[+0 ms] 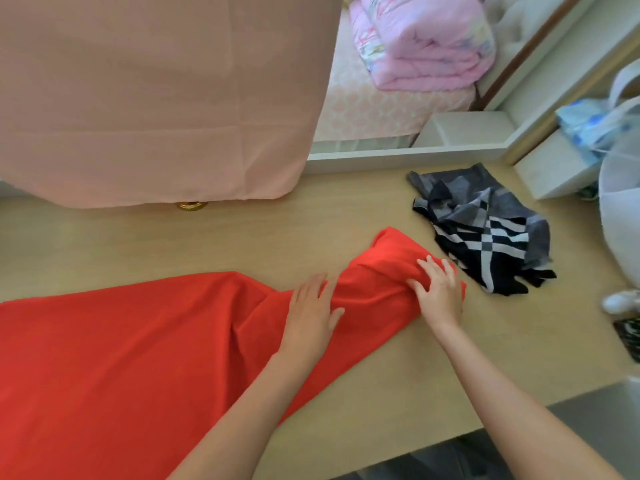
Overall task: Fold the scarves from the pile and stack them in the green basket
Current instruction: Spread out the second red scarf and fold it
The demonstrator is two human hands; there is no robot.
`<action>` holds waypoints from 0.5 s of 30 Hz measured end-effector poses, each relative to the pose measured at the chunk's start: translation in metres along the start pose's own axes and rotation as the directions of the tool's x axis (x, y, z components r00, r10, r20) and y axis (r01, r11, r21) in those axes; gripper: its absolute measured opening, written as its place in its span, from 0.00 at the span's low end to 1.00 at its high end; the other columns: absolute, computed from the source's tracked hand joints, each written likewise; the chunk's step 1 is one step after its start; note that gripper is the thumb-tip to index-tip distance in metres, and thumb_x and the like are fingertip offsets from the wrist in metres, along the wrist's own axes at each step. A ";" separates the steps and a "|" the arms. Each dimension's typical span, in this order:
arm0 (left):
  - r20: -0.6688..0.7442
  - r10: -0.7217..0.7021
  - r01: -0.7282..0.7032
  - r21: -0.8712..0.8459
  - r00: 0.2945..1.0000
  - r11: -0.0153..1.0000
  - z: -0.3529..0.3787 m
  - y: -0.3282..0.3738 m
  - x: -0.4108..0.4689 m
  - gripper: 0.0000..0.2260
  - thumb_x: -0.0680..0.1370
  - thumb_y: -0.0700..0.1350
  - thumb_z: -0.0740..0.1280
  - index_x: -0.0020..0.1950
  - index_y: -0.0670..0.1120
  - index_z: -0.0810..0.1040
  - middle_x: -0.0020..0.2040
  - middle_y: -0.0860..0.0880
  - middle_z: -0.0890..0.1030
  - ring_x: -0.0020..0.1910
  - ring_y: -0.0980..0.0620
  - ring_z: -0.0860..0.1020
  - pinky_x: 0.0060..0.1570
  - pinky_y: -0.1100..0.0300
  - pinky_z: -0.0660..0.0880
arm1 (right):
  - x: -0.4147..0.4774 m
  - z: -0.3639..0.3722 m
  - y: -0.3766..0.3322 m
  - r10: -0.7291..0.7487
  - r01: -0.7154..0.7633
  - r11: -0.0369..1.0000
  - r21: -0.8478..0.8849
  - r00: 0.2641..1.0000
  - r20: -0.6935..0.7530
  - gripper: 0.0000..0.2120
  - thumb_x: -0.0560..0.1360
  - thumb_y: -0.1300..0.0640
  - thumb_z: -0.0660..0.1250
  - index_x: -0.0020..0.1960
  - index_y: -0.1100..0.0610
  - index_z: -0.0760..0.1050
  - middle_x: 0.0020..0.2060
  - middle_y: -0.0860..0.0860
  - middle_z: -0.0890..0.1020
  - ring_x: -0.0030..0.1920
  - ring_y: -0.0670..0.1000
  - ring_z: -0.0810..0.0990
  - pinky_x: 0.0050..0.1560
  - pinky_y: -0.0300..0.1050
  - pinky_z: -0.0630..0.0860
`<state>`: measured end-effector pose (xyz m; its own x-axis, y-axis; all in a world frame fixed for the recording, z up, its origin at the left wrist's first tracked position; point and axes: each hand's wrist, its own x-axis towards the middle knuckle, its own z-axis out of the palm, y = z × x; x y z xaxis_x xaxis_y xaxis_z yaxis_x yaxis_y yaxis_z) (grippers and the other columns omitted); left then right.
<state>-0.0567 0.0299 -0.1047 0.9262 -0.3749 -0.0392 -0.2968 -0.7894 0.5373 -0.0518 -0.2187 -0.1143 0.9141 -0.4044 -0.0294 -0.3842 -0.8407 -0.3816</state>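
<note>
A large red scarf lies spread over the left half of the wooden table, narrowing to a bunched end at the middle right. My left hand rests flat on the scarf with straight fingers. Further right, my right hand lies on the bunched end, its fingertips pressing into the folds. A crumpled grey, black and white checked scarf lies on the table just right of the red one. No green basket is in view.
A pink cloth hangs over the far left, with a gold knob under its edge. A mirror behind shows pink folded bedding. A white mesh basket and small items stand at the right edge.
</note>
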 end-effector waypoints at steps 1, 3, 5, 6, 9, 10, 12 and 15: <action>0.004 -0.026 0.026 0.002 1.000 1.000 0.002 0.003 0.007 0.28 0.72 0.46 0.72 0.70 0.42 0.70 0.65 0.39 0.75 0.65 0.41 0.73 0.64 0.47 0.69 | 0.003 -0.001 0.002 -0.015 0.015 1.000 0.008 1.000 -0.026 0.12 0.76 0.56 0.67 0.59 0.57 0.79 0.63 0.54 0.78 0.70 0.57 0.66 0.72 0.53 0.57; 0.046 -0.090 0.090 0.005 0.995 0.996 0.007 0.009 0.017 0.27 0.78 0.50 0.65 0.75 0.44 0.62 0.72 0.43 0.68 0.71 0.44 0.65 0.70 0.53 0.58 | 0.003 -0.006 0.004 0.028 -0.024 0.997 0.068 0.998 -0.057 0.08 0.78 0.58 0.64 0.52 0.57 0.81 0.50 0.55 0.83 0.59 0.59 0.75 0.63 0.53 0.67; 0.033 -0.111 0.111 0.006 0.993 0.994 0.013 0.011 0.024 0.25 0.79 0.51 0.63 0.75 0.46 0.62 0.70 0.45 0.70 0.70 0.47 0.67 0.69 0.56 0.56 | 0.001 -0.021 0.006 0.088 -0.068 0.983 0.173 0.990 -0.108 0.08 0.79 0.56 0.61 0.50 0.57 0.79 0.42 0.55 0.82 0.47 0.58 0.78 0.45 0.49 0.70; 0.035 -0.110 0.111 -0.022 0.993 0.994 0.015 0.013 0.026 0.23 0.78 0.50 0.64 0.72 0.47 0.67 0.66 0.46 0.75 0.66 0.46 0.71 0.66 0.57 0.58 | 0.000 -0.034 0.008 0.119 -0.081 0.968 0.237 0.982 -0.147 0.09 0.80 0.56 0.60 0.50 0.58 0.78 0.40 0.53 0.81 0.43 0.55 0.77 0.41 0.47 0.68; -0.023 -0.012 0.010 -0.074 1.000 0.997 0.014 0.021 0.025 0.08 0.73 0.47 0.69 0.50 0.49 0.82 0.46 0.49 0.83 0.48 0.45 0.79 0.52 0.56 0.67 | 0.000 -0.081 0.024 0.236 -0.124 0.905 0.406 0.942 -0.238 0.10 0.81 0.55 0.59 0.48 0.59 0.77 0.38 0.50 0.78 0.41 0.51 0.75 0.42 0.43 0.67; -0.066 0.018 -0.023 -0.075 0.998 0.997 0.014 0.024 0.023 0.05 0.71 0.48 0.70 0.44 0.49 0.82 0.41 0.50 0.82 0.44 0.47 0.78 0.46 0.56 0.68 | 0.002 -0.095 0.033 0.282 -0.148 0.882 0.448 0.926 -0.251 0.10 0.81 0.54 0.59 0.48 0.58 0.76 0.38 0.49 0.78 0.41 0.50 0.75 0.43 0.43 0.67; -0.115 0.043 -0.061 -0.157 0.992 0.986 0.013 0.032 0.014 0.04 0.69 0.48 0.70 0.41 0.50 0.81 0.38 0.54 0.79 0.42 0.54 0.74 0.42 0.59 0.68 | 0.002 -0.115 0.056 0.379 -0.219 0.847 0.485 0.888 -0.260 0.11 0.81 0.53 0.59 0.48 0.57 0.76 0.37 0.49 0.78 0.41 0.50 0.75 0.44 0.43 0.67; -0.021 0.125 -0.126 -0.207 0.992 0.970 0.026 0.036 -0.008 0.05 0.67 0.52 0.69 0.40 0.53 0.81 0.37 0.57 0.79 0.40 0.57 0.74 0.40 0.63 0.67 | -0.005 -0.119 0.100 0.455 -0.393 0.874 0.287 0.870 -0.192 0.12 0.80 0.52 0.59 0.51 0.59 0.77 0.43 0.54 0.80 0.43 0.55 0.76 0.42 0.46 0.68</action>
<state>-0.0807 -0.0082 -0.1074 0.8866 -0.4603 0.0456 -0.3569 -0.6181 0.7004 -0.1104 -0.3434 -0.0422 0.5955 -0.8030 -0.0220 -0.6582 -0.4720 -0.5865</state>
